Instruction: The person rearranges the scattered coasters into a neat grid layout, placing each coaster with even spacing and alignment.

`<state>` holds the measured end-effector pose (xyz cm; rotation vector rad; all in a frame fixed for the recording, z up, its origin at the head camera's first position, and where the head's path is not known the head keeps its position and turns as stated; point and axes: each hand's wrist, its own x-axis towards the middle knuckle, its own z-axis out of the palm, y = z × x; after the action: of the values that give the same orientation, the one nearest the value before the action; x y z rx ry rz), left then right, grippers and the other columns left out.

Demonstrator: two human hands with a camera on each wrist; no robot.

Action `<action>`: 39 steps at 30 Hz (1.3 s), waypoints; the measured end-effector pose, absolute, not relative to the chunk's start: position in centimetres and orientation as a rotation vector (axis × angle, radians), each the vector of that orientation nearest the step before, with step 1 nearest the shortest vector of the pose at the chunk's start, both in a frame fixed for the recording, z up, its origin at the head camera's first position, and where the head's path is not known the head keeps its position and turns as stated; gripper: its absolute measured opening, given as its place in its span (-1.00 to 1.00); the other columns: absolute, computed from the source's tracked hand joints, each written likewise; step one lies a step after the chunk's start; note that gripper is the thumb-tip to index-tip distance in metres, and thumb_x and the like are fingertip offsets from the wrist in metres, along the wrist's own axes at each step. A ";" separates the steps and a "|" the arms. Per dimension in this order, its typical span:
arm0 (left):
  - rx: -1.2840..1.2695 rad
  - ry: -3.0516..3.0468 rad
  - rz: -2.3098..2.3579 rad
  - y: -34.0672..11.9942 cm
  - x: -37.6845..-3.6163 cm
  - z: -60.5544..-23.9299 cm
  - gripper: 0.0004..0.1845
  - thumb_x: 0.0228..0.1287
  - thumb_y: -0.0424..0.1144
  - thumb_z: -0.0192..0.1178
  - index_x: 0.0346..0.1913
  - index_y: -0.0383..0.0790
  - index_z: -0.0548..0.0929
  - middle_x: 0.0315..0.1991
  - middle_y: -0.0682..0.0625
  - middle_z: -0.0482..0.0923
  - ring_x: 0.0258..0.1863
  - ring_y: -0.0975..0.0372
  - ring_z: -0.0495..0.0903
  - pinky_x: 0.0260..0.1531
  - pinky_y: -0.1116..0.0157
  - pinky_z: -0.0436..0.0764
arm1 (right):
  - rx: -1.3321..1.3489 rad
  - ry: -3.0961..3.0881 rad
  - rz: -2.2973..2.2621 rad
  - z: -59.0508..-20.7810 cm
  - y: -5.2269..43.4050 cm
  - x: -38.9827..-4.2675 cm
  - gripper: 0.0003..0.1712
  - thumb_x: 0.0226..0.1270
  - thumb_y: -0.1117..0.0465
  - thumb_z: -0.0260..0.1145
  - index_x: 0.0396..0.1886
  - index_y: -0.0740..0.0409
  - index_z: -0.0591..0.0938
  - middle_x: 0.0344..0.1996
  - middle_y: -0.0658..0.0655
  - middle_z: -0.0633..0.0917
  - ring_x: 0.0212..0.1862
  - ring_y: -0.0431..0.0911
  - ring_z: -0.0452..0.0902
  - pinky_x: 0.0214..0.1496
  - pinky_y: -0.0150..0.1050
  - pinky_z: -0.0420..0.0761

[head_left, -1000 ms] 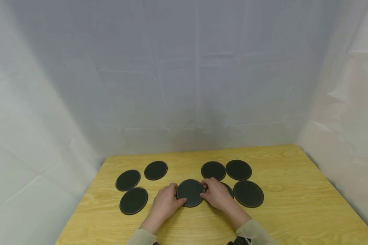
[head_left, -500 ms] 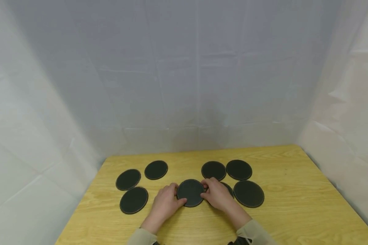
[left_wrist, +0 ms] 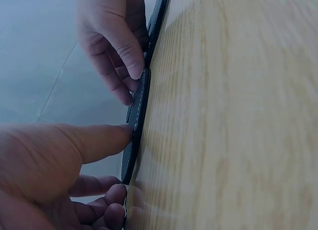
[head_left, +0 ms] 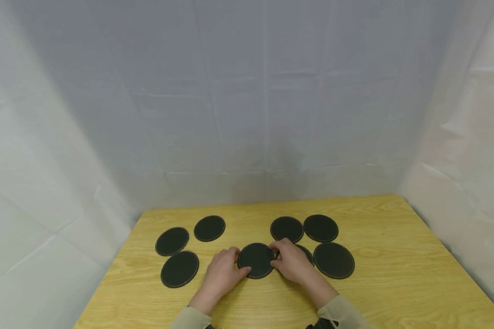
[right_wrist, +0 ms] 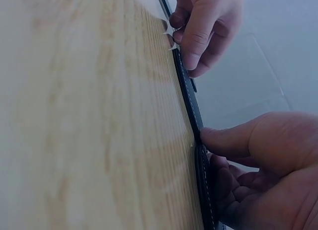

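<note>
Hands point(right_wrist: 271, 170) gripping dark disc point(right_wrist: 189, 97), wooden tabletop point(right_wrist: 99, 115)

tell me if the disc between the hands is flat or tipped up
Flat: both wrist views show the black disc lying along the tabletop, left hand and right hand at its edges.

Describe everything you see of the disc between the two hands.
The disc is round, thin and black, with a leathery look and pale stitching along its edge. It appears to lie flat on the table. The left hand holds its left edge, the right hand its right edge. Whether it touches the partly hidden neighbour on its right, I can't tell.
</note>
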<state>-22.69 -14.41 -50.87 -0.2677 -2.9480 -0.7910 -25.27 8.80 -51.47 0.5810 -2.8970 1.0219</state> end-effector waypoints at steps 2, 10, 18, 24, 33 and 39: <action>-0.268 -2.948 -0.793 -14.4 -22.7 -50.9 -0.40 0.26 -0.04 0.64 0.17 -0.38 0.69 -0.16 -0.11 0.67 -0.12 -0.01 0.64 -0.07 -0.06 0.66 | 0.584 -2.896 1.026 -51.6 8.8 -25.3 -0.59 0.38 0.37 0.59 0.19 0.22 0.76 -0.11 0.07 0.63 -0.26 -0.18 0.50 -0.14 -0.12 0.57; -0.272 -2.947 -0.808 -14.4 -22.7 -50.9 -0.41 0.26 -0.05 0.64 0.16 -0.38 0.69 -0.14 -0.12 0.67 -0.10 -0.03 0.65 -0.06 -0.07 0.66 | 0.592 -2.904 1.036 -51.6 8.8 -25.3 -0.58 0.40 0.38 0.57 0.22 0.22 0.75 -0.09 0.07 0.63 -0.27 -0.19 0.50 -0.15 -0.13 0.56; -0.278 -2.946 -0.801 -14.5 -22.7 -50.9 -0.40 0.25 -0.04 0.65 0.15 -0.37 0.69 -0.14 -0.12 0.69 -0.10 -0.03 0.65 -0.05 -0.07 0.66 | 0.586 -2.915 1.043 -51.4 8.8 -25.1 -0.58 0.43 0.38 0.55 0.24 0.23 0.74 -0.06 0.08 0.64 -0.26 -0.18 0.50 -0.13 -0.12 0.57; -0.283 -2.948 -0.811 -14.6 -22.7 -50.8 -0.40 0.25 -0.03 0.65 0.16 -0.38 0.69 -0.12 -0.13 0.69 -0.08 -0.04 0.66 -0.04 -0.08 0.67 | 0.593 -2.914 1.041 -51.2 8.8 -25.0 -0.59 0.44 0.40 0.54 0.24 0.24 0.74 -0.05 0.09 0.64 -0.25 -0.18 0.50 -0.13 -0.12 0.57; -0.284 -2.953 -0.823 -14.6 -22.8 -50.9 -0.40 0.26 -0.03 0.65 0.16 -0.38 0.69 -0.08 -0.16 0.71 -0.05 -0.05 0.66 0.00 -0.09 0.66 | 0.589 -2.918 1.039 -51.2 8.8 -25.0 -0.58 0.43 0.40 0.55 0.24 0.23 0.74 -0.06 0.08 0.64 -0.25 -0.19 0.50 -0.13 -0.13 0.56; -0.281 -2.954 -0.854 -14.7 -22.7 -50.7 -0.39 0.27 -0.05 0.64 0.18 -0.40 0.68 -0.08 -0.16 0.69 -0.05 -0.06 0.66 0.01 -0.10 0.66 | 0.588 -2.915 1.043 -50.8 8.9 -25.0 -0.58 0.42 0.41 0.54 0.23 0.23 0.75 -0.06 0.09 0.65 -0.25 -0.18 0.50 -0.11 -0.12 0.58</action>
<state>-22.69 -14.66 -50.72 -0.2814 -2.9539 -0.8538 -25.04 8.87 -50.84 0.5882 -2.9150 1.0427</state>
